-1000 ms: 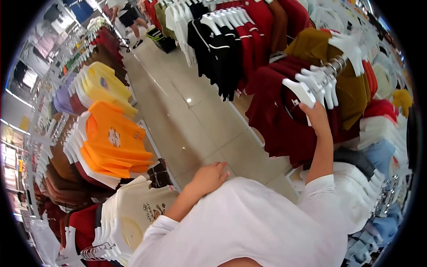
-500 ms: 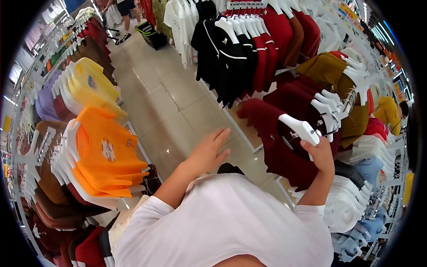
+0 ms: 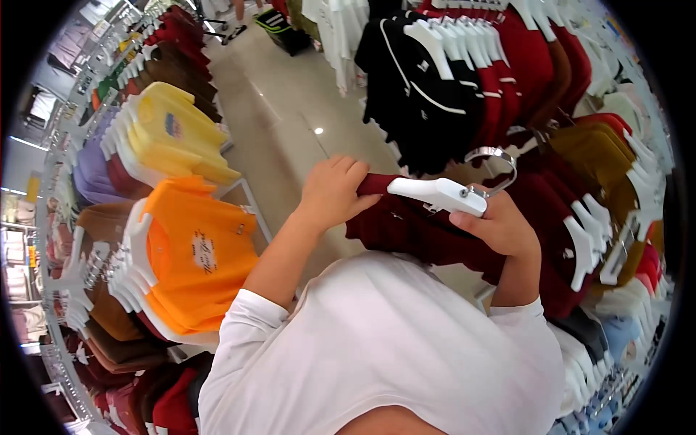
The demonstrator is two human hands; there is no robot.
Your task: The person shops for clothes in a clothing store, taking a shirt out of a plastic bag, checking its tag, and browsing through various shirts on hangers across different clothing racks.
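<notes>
Off the rail, in front of my chest, is a white hanger (image 3: 433, 191) with a metal hook, carrying a dark red shirt (image 3: 406, 226). My right hand (image 3: 500, 221) is closed round the hanger's end near the hook. At the other side my left hand (image 3: 332, 190) grips the shirt's shoulder, fingers over the cloth and thumb below. The lower part of the shirt hangs down and is partly hidden by my white top. More dark red shirts on white hangers (image 3: 582, 239) hang on the rack just right of my right hand.
Black shirts with white trim (image 3: 406, 87) hang ahead, beside red ones (image 3: 496, 109). On the left rack are orange shirts (image 3: 199, 254) and yellow shirts (image 3: 170, 127). A tiled aisle (image 3: 272, 109) runs between, with a black basket (image 3: 283, 32) and a person's legs farther along.
My right hand has drawn the hanger with the dark red shirt away from the rack, its hook now free. My left hand, open before, has closed on the shirt's shoulder.
</notes>
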